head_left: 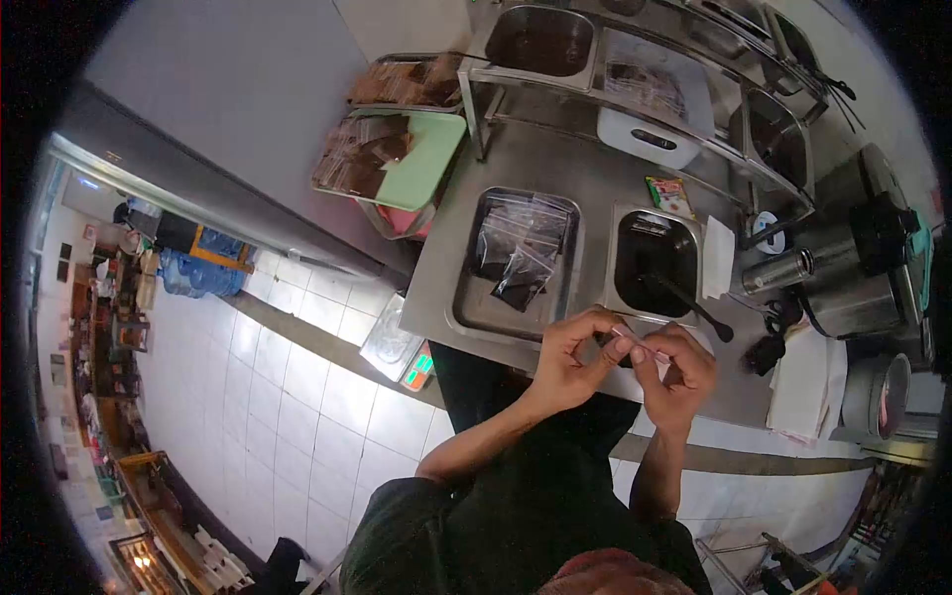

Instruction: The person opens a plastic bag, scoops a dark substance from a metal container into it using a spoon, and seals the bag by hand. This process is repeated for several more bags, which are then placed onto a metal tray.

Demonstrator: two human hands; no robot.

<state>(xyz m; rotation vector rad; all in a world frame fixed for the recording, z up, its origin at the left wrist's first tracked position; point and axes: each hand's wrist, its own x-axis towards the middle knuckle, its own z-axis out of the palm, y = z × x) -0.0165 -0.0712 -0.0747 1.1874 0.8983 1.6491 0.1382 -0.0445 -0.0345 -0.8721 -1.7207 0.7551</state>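
My left hand and my right hand meet at the counter's front edge, both pinching a small clear plastic bag between thumbs and fingers. What the bag holds is hidden. Just beyond my left hand lies a metal tray with several clear bags of dark contents. Past my right hand stands a steel container of dark liquid, and a black-handled ladle rests in it, its handle sticking out over the rim towards the right.
A green tray with packed bags stands at the back left. Behind is a metal rack with a white bin. A colourful sachet, white paper and large pots are at right. A scale sits lower left.
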